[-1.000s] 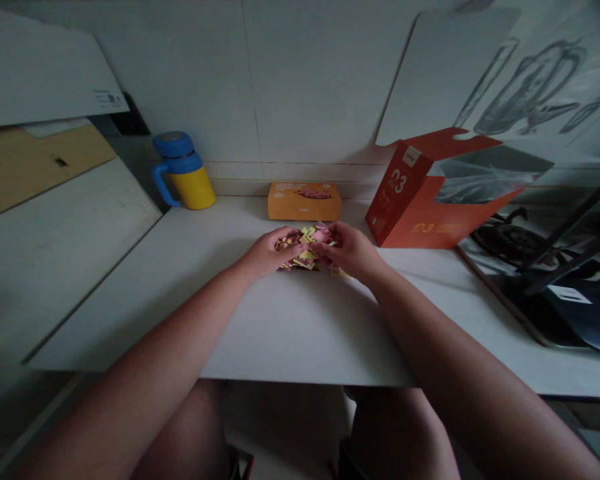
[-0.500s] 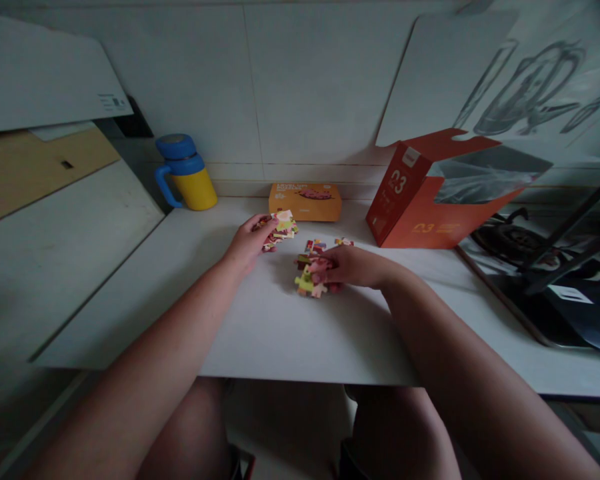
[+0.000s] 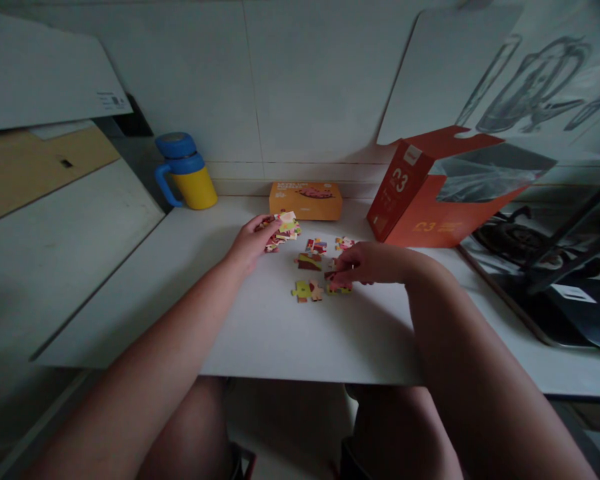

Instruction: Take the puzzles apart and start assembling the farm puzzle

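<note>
A loose stack of jigsaw puzzle pieces [image 3: 289,225] is gripped in my left hand [image 3: 250,241], thumb on top. My right hand [image 3: 370,262] is closed in a pinch over the pieces on the right, with a dark reddish puzzle piece [image 3: 329,275] at its fingertips. Under and around it, other pieces lie apart on the tabletop: a green and brown piece [image 3: 309,261], a light green and pink piece [image 3: 307,291], a red and blue piece [image 3: 317,246] and a pink-white piece [image 3: 344,243]. My right fingers partly cover a pink and green piece [image 3: 340,288].
An orange box [image 3: 305,202] stands against the wall behind the pieces. To its right is a larger open red box [image 3: 425,213] with clear plastic inside. A blue and yellow mug [image 3: 195,187] stands back left. The stove [image 3: 535,267] is at far right.
My right hand has shifted right from the light green and pink piece, which now lies uncovered on the table. My left hand with its stack has barely moved.
</note>
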### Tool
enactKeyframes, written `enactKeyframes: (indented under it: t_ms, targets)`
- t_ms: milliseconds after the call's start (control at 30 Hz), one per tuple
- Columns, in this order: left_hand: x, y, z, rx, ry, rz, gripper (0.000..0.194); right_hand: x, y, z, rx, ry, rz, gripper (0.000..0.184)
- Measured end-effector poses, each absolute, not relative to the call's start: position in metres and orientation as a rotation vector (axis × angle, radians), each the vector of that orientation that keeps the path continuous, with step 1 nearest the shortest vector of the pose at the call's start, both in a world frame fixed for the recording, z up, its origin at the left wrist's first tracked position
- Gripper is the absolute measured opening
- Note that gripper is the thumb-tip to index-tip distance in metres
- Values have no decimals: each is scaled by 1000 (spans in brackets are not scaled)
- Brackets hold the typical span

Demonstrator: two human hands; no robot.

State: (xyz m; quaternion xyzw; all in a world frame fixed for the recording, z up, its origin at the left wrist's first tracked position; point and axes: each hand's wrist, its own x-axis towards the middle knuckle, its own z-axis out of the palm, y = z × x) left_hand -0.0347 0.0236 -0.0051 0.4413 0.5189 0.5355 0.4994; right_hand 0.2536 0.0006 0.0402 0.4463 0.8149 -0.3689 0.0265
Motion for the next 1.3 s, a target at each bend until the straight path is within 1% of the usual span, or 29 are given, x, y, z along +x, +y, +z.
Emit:
enactKeyframes:
  t_ms: [100, 200, 267, 333, 467, 500, 600, 667, 733, 833, 967, 1067, 1133, 1200, 1300]
  targets:
    - [-34, 23, -4, 1067, 1255, 1287, 52, 265, 0, 42, 1317, 2274, -1312, 44]
    - [-33, 22, -3, 1075, 1255, 1280, 49, 268, 2, 40, 1383, 2284, -1318, 46]
    - [-32, 21, -3, 1072, 1242, 1274, 49, 265, 4, 38, 1456, 2354, -1262, 46]
    - [-32, 21, -3, 1069, 1230, 1266, 49, 259, 6, 37, 1589, 2478, -1141, 45]
    - [-31, 21, -6, 1117, 1198, 1222, 49, 238, 5, 29, 1886, 2927, -841, 37]
    - [-30, 20, -7, 1147, 1188, 1210, 49, 233, 4, 26, 1910, 3035, -820, 40]
    - [-26, 16, -9, 1260, 1146, 1180, 49, 219, -1, 18, 1882, 3254, -799, 64]
    - [-22, 12, -7, 1322, 1127, 1148, 49, 214, -2, 15, 1845, 3322, -802, 74]
    - [-18, 8, -6, 1365, 1108, 1104, 49, 211, -3, 14, 1802, 3354, -808, 72]
    - [-14, 4, -4, 1419, 1077, 1052, 48, 210, -1, 14, 1759, 3370, -815, 57]
    - [-14, 4, -6, 1481, 1056, 1026, 45, 210, 3, 11, 1861, 3293, -949, 46]
    - [-15, 4, -7, 1469, 1056, 1019, 48, 211, 9, 5, 1959, 3184, -1221, 40]
    - [-16, 5, -7, 1435, 1062, 1011, 51, 216, 14, 3, 1969, 3106, -1476, 45]
    - [-17, 6, -7, 1386, 1062, 1019, 53, 226, 18, 7, 1984, 3045, -1656, 51]
    - [-19, 9, -8, 1310, 1072, 1061, 50, 250, 21, 22, 2028, 2911, -1729, 50]
